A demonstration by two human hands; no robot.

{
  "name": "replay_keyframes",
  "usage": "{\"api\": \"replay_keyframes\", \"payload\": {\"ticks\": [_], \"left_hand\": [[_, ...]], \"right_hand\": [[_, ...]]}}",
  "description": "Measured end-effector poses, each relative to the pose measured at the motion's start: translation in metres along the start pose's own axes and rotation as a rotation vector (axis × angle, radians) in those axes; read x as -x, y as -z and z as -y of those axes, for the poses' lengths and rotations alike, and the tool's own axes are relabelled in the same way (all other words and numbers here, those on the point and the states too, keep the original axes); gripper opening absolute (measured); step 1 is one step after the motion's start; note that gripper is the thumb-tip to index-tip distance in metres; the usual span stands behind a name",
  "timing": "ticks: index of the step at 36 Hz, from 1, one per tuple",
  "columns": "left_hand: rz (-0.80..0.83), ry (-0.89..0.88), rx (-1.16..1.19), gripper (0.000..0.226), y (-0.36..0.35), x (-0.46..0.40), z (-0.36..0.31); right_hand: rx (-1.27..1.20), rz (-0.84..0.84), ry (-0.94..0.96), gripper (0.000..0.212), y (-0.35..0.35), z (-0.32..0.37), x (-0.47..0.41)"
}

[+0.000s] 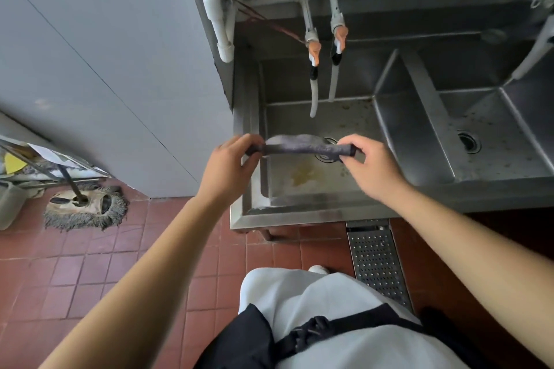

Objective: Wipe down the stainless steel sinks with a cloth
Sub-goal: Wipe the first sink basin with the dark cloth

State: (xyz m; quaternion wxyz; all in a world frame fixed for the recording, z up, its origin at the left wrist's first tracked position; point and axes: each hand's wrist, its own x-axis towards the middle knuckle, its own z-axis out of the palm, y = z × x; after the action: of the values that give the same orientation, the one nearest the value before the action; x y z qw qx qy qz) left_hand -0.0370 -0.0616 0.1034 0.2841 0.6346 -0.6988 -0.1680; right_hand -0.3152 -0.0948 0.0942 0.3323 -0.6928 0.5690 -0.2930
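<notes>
a: hands?
b: left hand [232, 159] pinches one end of the cloth [302, 147]; right hand [367, 163] pinches the other end. cloth is dark grey, stretched level between them.
a: where is it?
b: held in the air above the left sink [299, 117], near its drain [328, 156]. a yellowish stain on the basin floor just below.
a: around it?
b: two taps [313, 51] with orange handles hang over the left sink. right sink [491, 129] beside it, speckled with grime. mop [84, 207] lies on the red tile floor [90, 272] to the left. floor grate [377, 260] below the sink front.
</notes>
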Motion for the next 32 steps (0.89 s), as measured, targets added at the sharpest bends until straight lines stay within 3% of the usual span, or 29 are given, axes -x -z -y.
{"api": "replay_keyframes", "payload": {"ticks": [2, 8, 14, 17, 24, 30, 32], "left_hand": [[0.041, -0.023, -0.052, 0.017, -0.016, 0.018, 0.01], [0.374, -0.065, -0.15, 0.024, -0.07, 0.094, 0.037], [0.324, 0.022, 0.034, 0.022, -0.081, 0.114, 0.036], [0.289, 0.159, 0.205, 0.023, -0.081, 0.109, 0.034], [0.17, 0.465, 0.328, 0.018, -0.088, 0.076, 0.027], [0.19, 0.597, 0.471, 0.013, -0.09, 0.051, 0.027], [0.275, 0.607, 0.496, 0.026, -0.09, 0.049, 0.031]], "right_hand": [[0.068, 0.04, -0.029, 0.027, -0.016, -0.018, 0.016], [0.28, 0.364, -0.199, 0.029, -0.05, -0.076, 0.074], [0.139, 0.326, -0.236, 0.025, -0.053, -0.086, 0.095], [0.089, 0.283, -0.302, 0.019, -0.05, -0.085, 0.093], [0.086, 0.21, -0.364, 0.018, -0.054, -0.075, 0.064], [0.027, 0.265, -0.417, 0.017, -0.055, -0.071, 0.041], [0.024, 0.264, -0.44, 0.023, -0.055, -0.073, 0.041]]}}
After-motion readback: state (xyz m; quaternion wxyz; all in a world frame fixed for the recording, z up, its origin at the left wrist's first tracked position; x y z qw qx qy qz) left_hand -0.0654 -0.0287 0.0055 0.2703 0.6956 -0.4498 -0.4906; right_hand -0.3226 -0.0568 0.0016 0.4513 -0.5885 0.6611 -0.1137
